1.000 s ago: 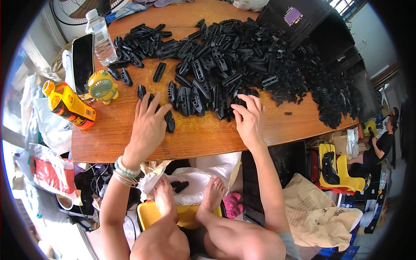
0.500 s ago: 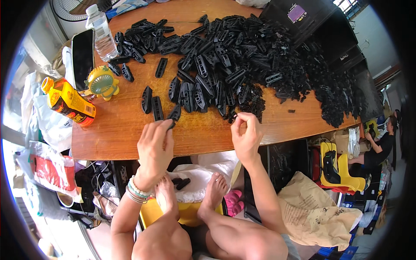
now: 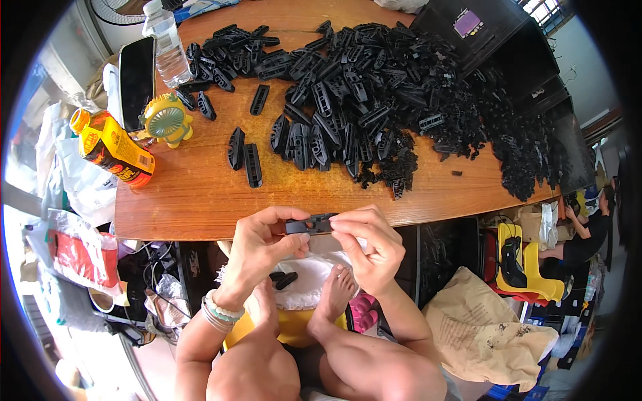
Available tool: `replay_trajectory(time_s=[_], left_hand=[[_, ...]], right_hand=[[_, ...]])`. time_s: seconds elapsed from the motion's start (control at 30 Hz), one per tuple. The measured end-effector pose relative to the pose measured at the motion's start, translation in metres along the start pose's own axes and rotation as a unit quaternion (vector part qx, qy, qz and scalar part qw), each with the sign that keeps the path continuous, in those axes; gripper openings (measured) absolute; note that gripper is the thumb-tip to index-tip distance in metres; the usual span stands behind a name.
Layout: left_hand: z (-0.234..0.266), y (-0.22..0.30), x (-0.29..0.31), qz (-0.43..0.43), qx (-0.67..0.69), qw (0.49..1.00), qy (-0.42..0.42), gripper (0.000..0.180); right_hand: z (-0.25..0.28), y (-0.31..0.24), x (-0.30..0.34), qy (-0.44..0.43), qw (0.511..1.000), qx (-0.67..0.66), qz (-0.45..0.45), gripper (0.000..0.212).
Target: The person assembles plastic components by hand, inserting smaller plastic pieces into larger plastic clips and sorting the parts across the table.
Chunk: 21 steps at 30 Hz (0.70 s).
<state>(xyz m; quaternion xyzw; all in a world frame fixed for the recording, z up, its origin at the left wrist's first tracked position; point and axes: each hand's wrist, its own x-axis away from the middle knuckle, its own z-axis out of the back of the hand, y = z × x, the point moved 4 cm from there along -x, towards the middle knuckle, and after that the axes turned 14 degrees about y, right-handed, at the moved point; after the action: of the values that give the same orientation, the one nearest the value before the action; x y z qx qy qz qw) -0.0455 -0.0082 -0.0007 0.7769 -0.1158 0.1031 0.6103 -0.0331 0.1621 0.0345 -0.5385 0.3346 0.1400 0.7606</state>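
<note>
Just off the table's near edge, I hold a long, narrow black plastic part point(image 3: 298, 228) level between both hands. My left hand point(image 3: 255, 252) is closed on its left end with thumb and fingers. My right hand point(image 3: 372, 252) pinches at its right end; any small piece between those fingertips is hidden. Beyond the hands, similar black plastic parts point(image 3: 311, 144) lie in a big heap, with two loose ones point(image 3: 252, 165) to the left. A pile of tiny black pieces point(image 3: 397, 164) adjoins the heap on its near right side.
On the table's left stand an orange-labelled drink bottle point(image 3: 115, 148), a small yellow-green fan point(image 3: 167, 121), a phone point(image 3: 137, 83) and a clear water bottle point(image 3: 167, 47). Black bins point(image 3: 511, 67) edge the back right. A person point(image 3: 588, 234) is at far right, near a yellow chair point(image 3: 535, 271).
Both hands have drawn back from the table and come together at its near edge. The left brought a black plastic part along; the right left the pile of tiny pieces.
</note>
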Motion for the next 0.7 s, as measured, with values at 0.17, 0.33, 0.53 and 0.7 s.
replay_trajectory(time_s=[0.17, 0.33, 0.53, 0.7], left_hand=[[-0.002, 0.000, 0.002, 0.004, -0.012, 1.000, -0.024, 0.028], [-0.008, -0.001, 0.003, 0.020, 0.043, 0.998, -0.035, 0.026], [-0.007, -0.001, 0.002, -0.064, -0.042, 0.997, -0.004, 0.020], [-0.008, -0.008, 0.005, 0.001, -0.017, 1.000, -0.017, 0.022]], right_hand=[[-0.005, 0.002, 0.002, -0.023, 0.999, 0.011, 0.039, 0.021], [-0.004, 0.004, 0.006, -0.054, 0.995, 0.034, 0.082, 0.022], [-0.008, 0.018, 0.025, -0.046, 0.972, -0.036, -0.226, 0.025], [-0.005, 0.029, 0.040, -0.062, 0.940, -0.064, -0.330, 0.026]])
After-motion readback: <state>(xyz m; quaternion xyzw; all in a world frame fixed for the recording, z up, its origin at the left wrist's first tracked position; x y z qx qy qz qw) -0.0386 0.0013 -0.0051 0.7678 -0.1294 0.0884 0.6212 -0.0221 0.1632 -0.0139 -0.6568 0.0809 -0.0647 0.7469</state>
